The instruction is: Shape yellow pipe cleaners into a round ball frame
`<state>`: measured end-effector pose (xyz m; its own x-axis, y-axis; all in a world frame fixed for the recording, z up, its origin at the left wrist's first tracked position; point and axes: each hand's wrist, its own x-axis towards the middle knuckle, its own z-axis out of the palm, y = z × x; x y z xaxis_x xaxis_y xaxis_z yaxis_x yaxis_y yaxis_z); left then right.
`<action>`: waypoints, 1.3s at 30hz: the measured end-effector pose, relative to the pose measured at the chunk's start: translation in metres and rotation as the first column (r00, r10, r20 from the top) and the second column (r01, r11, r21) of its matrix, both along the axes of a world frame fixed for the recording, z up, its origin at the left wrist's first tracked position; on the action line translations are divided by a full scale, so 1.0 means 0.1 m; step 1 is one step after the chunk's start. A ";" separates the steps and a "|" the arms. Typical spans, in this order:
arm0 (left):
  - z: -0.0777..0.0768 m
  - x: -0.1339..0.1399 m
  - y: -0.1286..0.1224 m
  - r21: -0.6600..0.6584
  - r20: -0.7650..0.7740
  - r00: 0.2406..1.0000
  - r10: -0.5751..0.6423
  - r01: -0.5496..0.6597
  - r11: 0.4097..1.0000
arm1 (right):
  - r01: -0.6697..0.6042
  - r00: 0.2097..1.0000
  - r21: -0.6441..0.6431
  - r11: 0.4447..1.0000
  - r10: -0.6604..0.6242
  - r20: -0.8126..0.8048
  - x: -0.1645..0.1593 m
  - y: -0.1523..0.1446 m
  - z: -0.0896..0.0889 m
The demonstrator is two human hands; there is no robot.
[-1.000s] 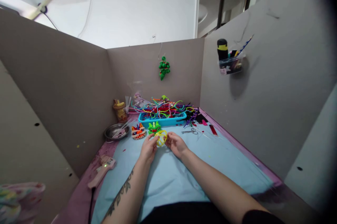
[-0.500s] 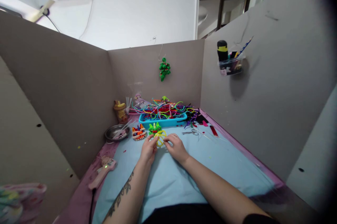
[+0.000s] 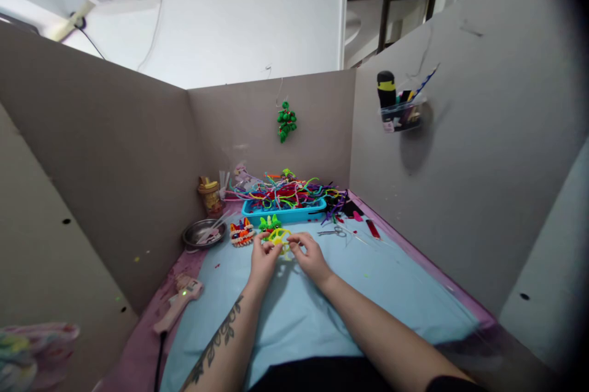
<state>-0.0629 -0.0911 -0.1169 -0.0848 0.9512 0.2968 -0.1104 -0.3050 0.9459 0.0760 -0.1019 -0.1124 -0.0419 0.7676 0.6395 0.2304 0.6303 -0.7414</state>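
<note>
Between my hands is a yellow pipe-cleaner frame, bent into loops with spokes like a small wheel. My left hand pinches its left side, thumb resting near the middle. The fingers of my right hand are closed on its right edge. Just behind the frame sits a green fuzzy animal head, its lower part covered by the frame and my left fingers. An orange, white and blue fuzzy animal head lies to the left of it on the light blue cloth.
A blue tray heaped with colourful pipe cleaners stands at the back. Scissors lie to the right. On the left are a metal bowl and a pink glue gun with its cord. Grey panels enclose the table.
The yellow frame has turned to lie flatter, its wheel shape now facing up more. My left hand has shifted slightly right and rolled over, its thumb now across the frame.
</note>
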 end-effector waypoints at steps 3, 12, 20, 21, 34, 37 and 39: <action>0.00 0.00 0.00 -0.007 0.020 0.999 -0.040 0.040 0.999 | 0.092 0.994 0.022 0.996 -0.093 0.061 0.02 0.06 -0.01; 0.05 0.04 -0.04 0.007 -0.007 0.999 -0.037 0.037 0.999 | 0.232 0.966 -0.075 0.970 -0.221 0.133 0.01 0.14 -0.10; 0.02 0.01 -0.07 0.039 -0.107 0.994 -0.025 0.029 0.999 | 0.167 0.985 -0.197 0.966 -0.154 0.080 -0.02 0.14 -0.12; 0.01 0.01 -0.07 0.051 -0.133 0.991 -0.020 0.027 0.998 | 0.170 0.983 -0.185 0.968 -0.155 0.093 -0.02 0.14 -0.12; 0.02 0.04 -0.07 0.031 -0.132 0.990 -0.052 0.056 0.998 | 0.179 0.983 -0.172 0.969 -0.181 0.007 -0.02 0.14 -0.08; 0.01 0.03 -0.07 0.045 -0.174 0.984 -0.031 0.039 0.998 | 0.181 0.983 -0.159 0.971 -0.180 0.021 -0.02 0.14 -0.10; 0.00 0.02 -0.07 0.061 -0.214 0.977 0.010 0.003 0.998 | 0.189 0.982 -0.138 0.972 -0.185 0.046 -0.03 0.15 -0.12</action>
<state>-0.0608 -0.0983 -0.1170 -0.0167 0.9308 0.3652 0.0936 -0.3622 0.9274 0.0733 -0.0870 -0.1249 0.0920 0.8459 0.5253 0.3596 0.4637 -0.8097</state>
